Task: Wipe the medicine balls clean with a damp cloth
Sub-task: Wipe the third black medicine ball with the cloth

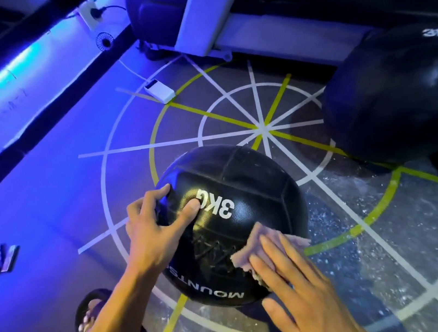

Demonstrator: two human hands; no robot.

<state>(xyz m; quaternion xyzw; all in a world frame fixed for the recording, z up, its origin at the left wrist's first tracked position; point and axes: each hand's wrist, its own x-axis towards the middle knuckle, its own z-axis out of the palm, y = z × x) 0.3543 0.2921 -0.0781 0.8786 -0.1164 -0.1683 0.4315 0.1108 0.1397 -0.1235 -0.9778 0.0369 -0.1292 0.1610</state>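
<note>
A black medicine ball [247,187] marked "3KG" and "MOUNTS" sits on the floor in front of me. My left hand [156,233] rests on its upper left side, fingers spread and bent over the curve, thumb on the white lettering. My right hand [296,280] lies flat with straight fingers on a small pale cloth [256,243], pressing it against the ball's lower right side. A second black 3KG medicine ball [399,97] stands at the right, apart from both hands.
The rubber floor carries white and yellow marking lines [262,128]. A white power bank [159,92] with a cable lies beyond the ball. A small dark object [3,259] lies at the left. A white machine frame [205,13] stands behind. My sandalled foot [92,315] is near the ball.
</note>
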